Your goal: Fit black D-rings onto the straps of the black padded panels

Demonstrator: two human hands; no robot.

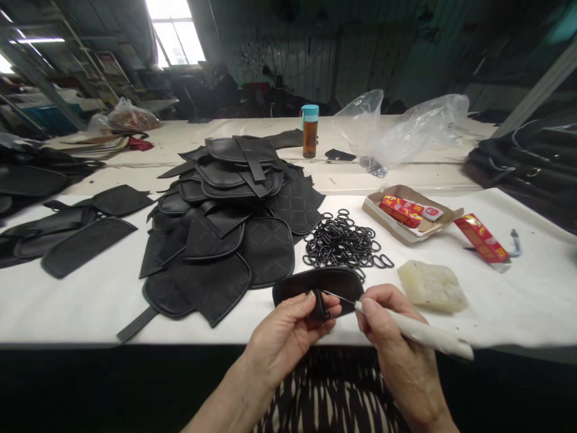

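Just this side of ring pile [339,243]: left hand [293,328] pinching folded black strap [320,307], right hand [394,334] wrapped round white-handled tool [424,331]; tip slipping could jab left fingers.

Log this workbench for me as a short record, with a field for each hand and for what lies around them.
Left hand: pinching a folded part of a black piece
Right hand: gripping a pale-handled tool, thin metal end toward the fold
Beyond the hands: heap of black rings
Left of the rings: stacked black panels
Right of the rings: cardboard tray, pale yellowish block
Farther back: blue-capped bottle, clear plastic bag
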